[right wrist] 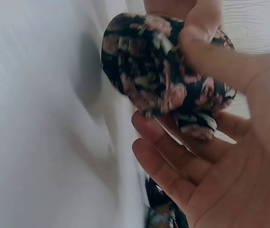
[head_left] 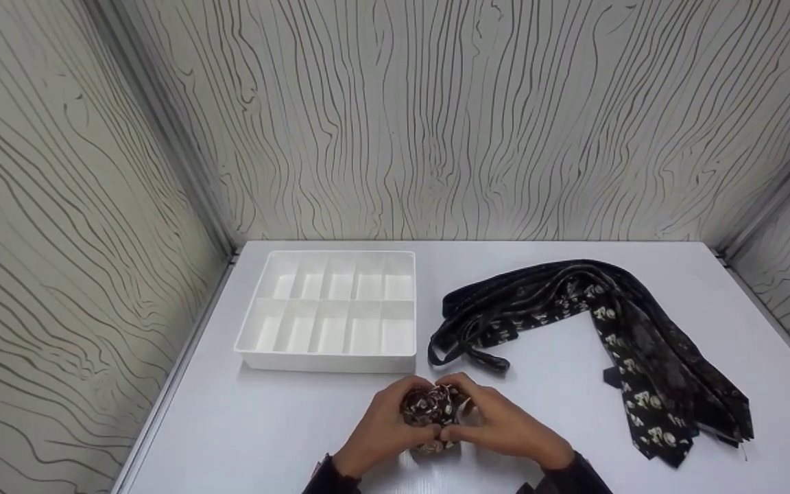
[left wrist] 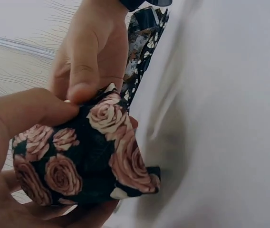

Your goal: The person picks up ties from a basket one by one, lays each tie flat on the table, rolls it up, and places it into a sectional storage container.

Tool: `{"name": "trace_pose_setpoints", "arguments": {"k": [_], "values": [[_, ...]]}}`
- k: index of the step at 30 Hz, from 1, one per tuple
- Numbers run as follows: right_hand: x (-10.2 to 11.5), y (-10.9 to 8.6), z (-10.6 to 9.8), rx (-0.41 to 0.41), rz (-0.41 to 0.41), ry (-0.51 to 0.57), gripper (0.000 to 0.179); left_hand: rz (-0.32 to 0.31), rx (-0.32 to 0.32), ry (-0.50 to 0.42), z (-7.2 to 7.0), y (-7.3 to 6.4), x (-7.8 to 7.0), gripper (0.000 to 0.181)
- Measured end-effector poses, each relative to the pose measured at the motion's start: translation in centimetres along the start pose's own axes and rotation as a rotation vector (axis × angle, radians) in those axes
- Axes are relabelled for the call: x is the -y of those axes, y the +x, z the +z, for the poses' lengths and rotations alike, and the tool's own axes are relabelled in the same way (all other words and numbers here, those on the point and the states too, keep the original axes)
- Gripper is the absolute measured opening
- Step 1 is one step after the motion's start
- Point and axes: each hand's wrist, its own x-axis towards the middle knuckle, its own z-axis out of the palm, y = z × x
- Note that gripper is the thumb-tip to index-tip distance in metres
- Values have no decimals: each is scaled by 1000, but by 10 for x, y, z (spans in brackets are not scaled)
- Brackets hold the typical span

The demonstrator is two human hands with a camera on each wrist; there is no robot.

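Note:
A dark necktie with pink roses, rolled into a bundle (head_left: 429,406), is held between both hands close over the table's near side. My left hand (head_left: 382,427) curls round its left side, thumb on the near face. From the other side my right hand (head_left: 508,427) grips it, and the two thumbtips meet in front. The left wrist view shows the rose-printed face of the rolled necktie (left wrist: 97,152) and a pointed end sticking out. In the right wrist view the necktie's coil (right wrist: 149,66) shows, with a short piece of fabric hanging below it near the right hand's fingers.
A white tray (head_left: 326,363) with several compartments stands left of centre, beyond the hands. To the right lies a pile of dark patterned neckties (head_left: 642,329), bent over in a curve. Wood-grain panels (head_left: 436,116) enclose the white table (head_left: 265,425) at the back and sides.

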Motion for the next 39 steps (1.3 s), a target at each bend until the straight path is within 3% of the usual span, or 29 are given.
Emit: {"name": "trace_pose_setpoints", "arguments": {"k": [8,13,16,20,25,39], "values": [[1,16,-16,-146,9,3,45,5,-187,43,-24,4,-11,50],[6,39,-15,-159,69,8,47,24,-343,74,-40,7,-15,52],[10,56,-12,-194,121,-58,48,26,-417,75,-48,10,-16,53],[16,79,-8,-237,203,-115,55,34,-487,87,-58,14,-15,54],[18,99,-2,-256,266,-110,69,61,-577,103,-73,24,-10,54],[12,115,7,-237,293,-20,60,7,-770,175,-108,48,17,51]]}}
